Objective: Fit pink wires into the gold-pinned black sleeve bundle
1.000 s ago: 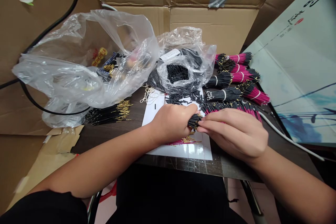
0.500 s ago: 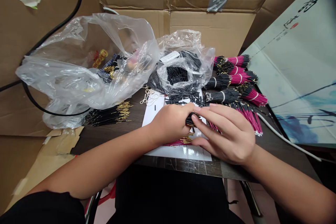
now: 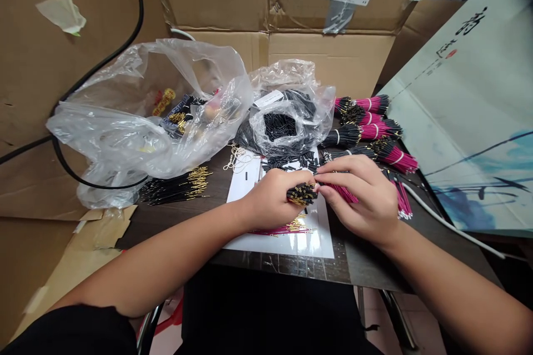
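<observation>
My left hand (image 3: pixel 272 198) is closed around a bundle of black wires (image 3: pixel 302 194), whose gold-coloured ends face me. At the bundle's right edge, the fingertips of my right hand (image 3: pixel 363 195) pinch together; whatever they hold is too small to make out. Beneath my hands, pink wires with gold tips (image 3: pixel 287 227) lie on a white sheet (image 3: pixel 318 243). Just beyond, short black sleeves (image 3: pixel 291 162) are scattered at the mouth of a clear plastic bag (image 3: pixel 318 105) full of the same pieces.
Tied bundles of pink and black wires (image 3: pixel 377 131) are stacked at the right, near a leaning printed panel (image 3: pixel 466 122). A large plastic bag (image 3: pixel 112 127) and loose black wires (image 3: pixel 175 186) occupy the left. Cardboard (image 3: pixel 328 61) walls the back; a white cable (image 3: pixel 453 228) crosses the right.
My right hand has drawn back slightly from the bundle, its fingers now pinched together. The wire ends have turned into fuller view. The camera view has shifted a little.
</observation>
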The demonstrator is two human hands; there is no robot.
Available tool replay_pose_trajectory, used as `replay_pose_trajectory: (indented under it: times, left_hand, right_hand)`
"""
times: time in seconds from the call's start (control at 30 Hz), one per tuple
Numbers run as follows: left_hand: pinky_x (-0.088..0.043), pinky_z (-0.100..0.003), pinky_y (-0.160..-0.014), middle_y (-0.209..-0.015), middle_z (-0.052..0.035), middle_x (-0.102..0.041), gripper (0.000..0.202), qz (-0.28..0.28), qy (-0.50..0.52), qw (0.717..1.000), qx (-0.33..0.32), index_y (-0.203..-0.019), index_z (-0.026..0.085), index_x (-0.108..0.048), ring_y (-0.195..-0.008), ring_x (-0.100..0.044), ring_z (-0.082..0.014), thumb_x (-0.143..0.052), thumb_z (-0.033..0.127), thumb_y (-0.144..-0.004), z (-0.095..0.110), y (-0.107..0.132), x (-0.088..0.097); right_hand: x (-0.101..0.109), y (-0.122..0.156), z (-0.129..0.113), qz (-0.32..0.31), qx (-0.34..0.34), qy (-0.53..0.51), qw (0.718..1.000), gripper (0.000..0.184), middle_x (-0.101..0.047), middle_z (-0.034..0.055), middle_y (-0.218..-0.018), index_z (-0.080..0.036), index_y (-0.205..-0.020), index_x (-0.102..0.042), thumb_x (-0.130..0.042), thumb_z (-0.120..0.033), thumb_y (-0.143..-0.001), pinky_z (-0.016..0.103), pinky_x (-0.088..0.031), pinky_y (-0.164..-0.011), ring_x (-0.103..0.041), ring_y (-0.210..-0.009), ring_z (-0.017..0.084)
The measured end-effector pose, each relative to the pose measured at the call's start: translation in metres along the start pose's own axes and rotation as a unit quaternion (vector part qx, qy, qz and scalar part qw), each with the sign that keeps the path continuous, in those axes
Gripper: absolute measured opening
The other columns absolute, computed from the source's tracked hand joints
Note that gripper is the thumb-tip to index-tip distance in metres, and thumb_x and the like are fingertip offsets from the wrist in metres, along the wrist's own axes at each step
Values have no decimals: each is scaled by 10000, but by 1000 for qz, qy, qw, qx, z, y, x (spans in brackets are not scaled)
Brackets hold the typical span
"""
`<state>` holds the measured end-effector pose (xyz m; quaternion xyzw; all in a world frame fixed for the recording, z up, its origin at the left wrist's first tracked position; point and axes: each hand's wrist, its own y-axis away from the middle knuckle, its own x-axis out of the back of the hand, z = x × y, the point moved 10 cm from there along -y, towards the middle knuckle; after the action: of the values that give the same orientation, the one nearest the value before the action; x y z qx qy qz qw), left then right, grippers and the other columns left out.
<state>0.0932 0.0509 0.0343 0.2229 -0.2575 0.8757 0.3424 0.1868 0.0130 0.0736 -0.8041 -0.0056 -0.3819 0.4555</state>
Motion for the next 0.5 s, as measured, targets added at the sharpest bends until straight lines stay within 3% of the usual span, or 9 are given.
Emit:
replay_pose_trajectory:
  times: [0.37,0.43,0.5]
  left_hand:
    - [-408,-211,-659,-782,-5,-632,52,11,62,998,9,-846,159,-592,-668,-531,-96,-544,164,-829,1,0,3]
    - [-414,-220,-673,-776,-11,-623,109,9,109,993,34,-798,155,-591,-687,-540,-102,-563,244,-853,-3,-1,1]
    - [-399,-216,-589,-639,14,-546,264,16,206,974,97,-712,153,-562,-573,-487,-82,-546,351,-886,-16,-1,-2]
  right_hand:
    - [-2,0,7,-3,-44,-62,997,184,-680,36,-851,-190,-935,-654,-665,-107,-771,354,-518,-755,-633,-799,164]
    - [4,0,9,24,-53,-63,996,169,-672,30,-835,-199,-923,-639,-649,-105,-783,346,-523,-729,-631,-787,162]
    - [11,1,5,50,-38,-42,997,177,-665,31,-822,-201,-931,-620,-636,-101,-787,350,-529,-719,-628,-785,165]
